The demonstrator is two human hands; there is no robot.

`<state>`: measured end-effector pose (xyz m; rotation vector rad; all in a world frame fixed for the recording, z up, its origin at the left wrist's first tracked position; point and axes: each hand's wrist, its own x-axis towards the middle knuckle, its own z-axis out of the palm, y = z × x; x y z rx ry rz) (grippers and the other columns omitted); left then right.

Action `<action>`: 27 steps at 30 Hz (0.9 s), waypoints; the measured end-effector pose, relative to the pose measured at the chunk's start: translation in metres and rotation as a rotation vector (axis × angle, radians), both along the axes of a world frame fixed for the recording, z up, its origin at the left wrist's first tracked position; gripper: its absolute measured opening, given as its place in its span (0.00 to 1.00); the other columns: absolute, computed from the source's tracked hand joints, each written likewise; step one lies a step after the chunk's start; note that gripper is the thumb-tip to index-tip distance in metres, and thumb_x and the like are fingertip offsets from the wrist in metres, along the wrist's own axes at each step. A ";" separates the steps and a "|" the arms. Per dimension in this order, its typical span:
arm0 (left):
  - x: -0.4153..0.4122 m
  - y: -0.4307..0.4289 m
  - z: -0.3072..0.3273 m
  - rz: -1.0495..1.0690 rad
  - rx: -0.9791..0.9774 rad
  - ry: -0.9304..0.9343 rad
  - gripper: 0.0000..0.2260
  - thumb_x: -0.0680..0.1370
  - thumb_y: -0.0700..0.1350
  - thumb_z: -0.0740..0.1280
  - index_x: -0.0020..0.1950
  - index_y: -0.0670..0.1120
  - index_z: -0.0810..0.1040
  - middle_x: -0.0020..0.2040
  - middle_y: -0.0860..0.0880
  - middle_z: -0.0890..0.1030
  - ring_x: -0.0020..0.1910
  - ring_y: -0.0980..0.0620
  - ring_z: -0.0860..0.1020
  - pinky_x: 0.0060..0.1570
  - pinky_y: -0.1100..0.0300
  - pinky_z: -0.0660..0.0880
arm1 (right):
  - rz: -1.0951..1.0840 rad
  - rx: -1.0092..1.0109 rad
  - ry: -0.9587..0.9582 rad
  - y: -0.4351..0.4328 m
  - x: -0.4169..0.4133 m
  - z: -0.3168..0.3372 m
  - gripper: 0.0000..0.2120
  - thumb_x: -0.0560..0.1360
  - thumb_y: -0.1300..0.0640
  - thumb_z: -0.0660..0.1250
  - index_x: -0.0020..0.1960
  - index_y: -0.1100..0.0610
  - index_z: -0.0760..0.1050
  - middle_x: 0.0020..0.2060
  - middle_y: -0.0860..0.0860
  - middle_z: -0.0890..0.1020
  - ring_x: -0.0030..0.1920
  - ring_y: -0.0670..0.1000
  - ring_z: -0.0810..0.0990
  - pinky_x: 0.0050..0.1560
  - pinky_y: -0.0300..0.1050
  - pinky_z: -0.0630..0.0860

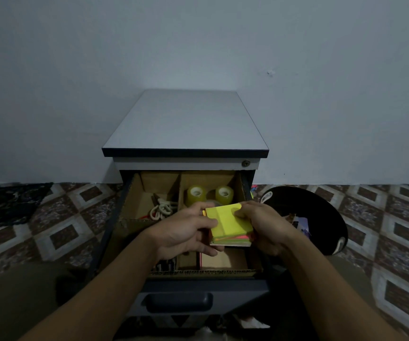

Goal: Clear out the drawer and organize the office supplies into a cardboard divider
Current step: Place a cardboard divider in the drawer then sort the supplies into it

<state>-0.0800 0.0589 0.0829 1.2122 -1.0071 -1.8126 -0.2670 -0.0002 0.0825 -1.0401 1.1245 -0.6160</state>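
Note:
The drawer (178,289) of a small cabinet stands pulled out, with a cardboard divider (134,190) set inside it. Over its middle, both hands hold a stack of sticky notes (229,223), yellow on top with pink and green layers below. My left hand (186,230) pinches its left edge, and my right hand (260,222) grips its right side. Two rolls of clear tape (196,194) stand in the back right compartment. Scissors with white handles (161,209) lie in the back left one. The front compartments are partly hidden by my hands.
The grey-topped cabinet (186,124) stands against a plain wall. A black round bin or tray (321,212) with a few items sits on the patterned tile floor to the right. A dark cloth (9,203) lies on the floor at the left.

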 end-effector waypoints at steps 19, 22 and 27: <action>-0.019 -0.007 -0.001 0.121 -0.004 -0.153 0.14 0.83 0.44 0.60 0.69 0.50 0.70 0.62 0.39 0.76 0.53 0.42 0.78 0.37 0.55 0.75 | 0.005 -0.060 -0.085 0.008 0.000 -0.005 0.15 0.76 0.64 0.62 0.62 0.58 0.74 0.55 0.62 0.75 0.53 0.60 0.76 0.50 0.55 0.76; -0.012 -0.006 0.001 0.166 -0.031 -0.146 0.13 0.82 0.41 0.63 0.67 0.49 0.72 0.61 0.40 0.77 0.57 0.39 0.80 0.41 0.53 0.78 | 0.214 -0.186 -0.036 0.004 -0.013 -0.004 0.33 0.67 0.62 0.71 0.71 0.53 0.67 0.61 0.57 0.74 0.58 0.59 0.77 0.54 0.52 0.79; -0.001 -0.002 0.004 0.158 -0.063 -0.072 0.15 0.80 0.41 0.66 0.67 0.48 0.73 0.61 0.41 0.79 0.56 0.41 0.81 0.44 0.51 0.79 | 0.472 -0.385 0.230 0.004 -0.027 0.009 0.49 0.64 0.60 0.81 0.76 0.44 0.57 0.65 0.48 0.72 0.62 0.51 0.75 0.62 0.47 0.77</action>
